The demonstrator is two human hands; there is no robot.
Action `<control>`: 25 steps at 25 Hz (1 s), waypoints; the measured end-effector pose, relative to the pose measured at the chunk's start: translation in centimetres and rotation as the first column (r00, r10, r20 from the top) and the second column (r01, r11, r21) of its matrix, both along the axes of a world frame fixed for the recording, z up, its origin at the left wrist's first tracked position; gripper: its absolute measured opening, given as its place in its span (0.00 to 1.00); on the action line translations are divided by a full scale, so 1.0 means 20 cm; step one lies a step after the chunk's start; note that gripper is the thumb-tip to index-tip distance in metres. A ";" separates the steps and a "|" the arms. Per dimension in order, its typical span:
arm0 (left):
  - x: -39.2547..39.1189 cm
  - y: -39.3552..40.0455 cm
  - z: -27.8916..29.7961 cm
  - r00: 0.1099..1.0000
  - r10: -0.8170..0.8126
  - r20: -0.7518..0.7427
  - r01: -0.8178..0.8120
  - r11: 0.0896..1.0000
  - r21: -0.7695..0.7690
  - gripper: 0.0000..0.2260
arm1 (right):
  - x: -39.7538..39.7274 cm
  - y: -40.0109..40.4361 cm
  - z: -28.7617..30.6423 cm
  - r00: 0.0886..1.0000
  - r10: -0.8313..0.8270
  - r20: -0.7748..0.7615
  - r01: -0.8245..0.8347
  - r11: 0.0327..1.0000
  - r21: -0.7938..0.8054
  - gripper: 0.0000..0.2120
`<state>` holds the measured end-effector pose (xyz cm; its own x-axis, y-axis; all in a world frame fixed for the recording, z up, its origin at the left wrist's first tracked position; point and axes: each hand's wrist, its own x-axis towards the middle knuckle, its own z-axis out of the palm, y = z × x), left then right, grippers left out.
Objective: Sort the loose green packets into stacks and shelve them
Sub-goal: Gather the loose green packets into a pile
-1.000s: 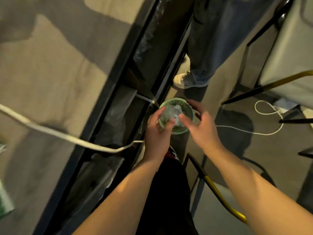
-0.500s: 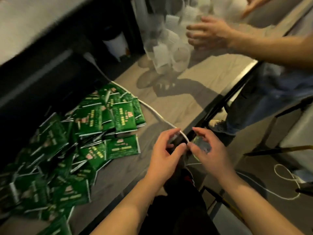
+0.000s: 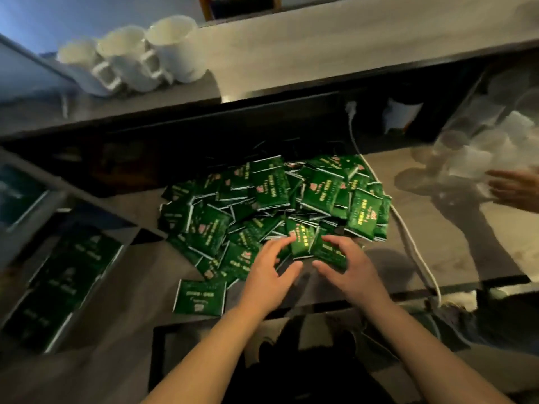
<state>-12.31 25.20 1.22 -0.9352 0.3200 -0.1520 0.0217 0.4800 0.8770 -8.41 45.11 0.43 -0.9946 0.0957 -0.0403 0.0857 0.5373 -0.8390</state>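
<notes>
A loose pile of several green packets [image 3: 271,199] lies on the grey counter [image 3: 455,258]. One packet [image 3: 201,297] lies apart at the front left of the pile. My left hand [image 3: 269,274] and my right hand [image 3: 348,268] reach side by side to the pile's near edge. Their fingertips touch two packets [image 3: 303,240] there. The fingers are spread and only slightly bent, and neither hand has a packet in its grasp. A tray with rows of green packets [image 3: 61,284] sits at the left.
White mugs [image 3: 137,58] stand on the upper shelf [image 3: 320,45]. A white cable [image 3: 405,225] runs along the pile's right side to the counter's front edge. Clear glasses [image 3: 484,153] stand at the far right, where another person's hand [image 3: 516,191] reaches.
The view swung up from the floor to the counter. My hands left the small green basket and the cable and moved forward onto the packet pile.
</notes>
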 end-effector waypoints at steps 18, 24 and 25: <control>-0.09 -0.38 -0.55 0.884 0.455 -0.106 -0.453 0.780 -0.431 0.41 | -0.26 -0.29 -0.55 0.987 0.011 -0.158 0.060 0.898 0.435 0.33; -0.11 -0.39 -0.61 0.830 0.549 -0.098 -0.557 0.810 -0.183 0.19 | -0.27 -0.20 -0.65 0.908 0.039 -0.417 0.095 0.950 0.297 0.14; -0.11 -0.39 -0.60 0.820 0.566 -0.080 -0.572 0.815 -0.090 0.14 | -0.26 -0.17 -0.63 0.890 0.017 -0.456 0.094 0.971 0.221 0.12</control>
<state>-14.42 17.43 -10.79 -0.9522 -0.2870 -0.1047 -0.2442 0.5087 0.8256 -13.61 41.70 -12.22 -0.8941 0.0853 0.4397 -0.2475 0.7243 -0.6436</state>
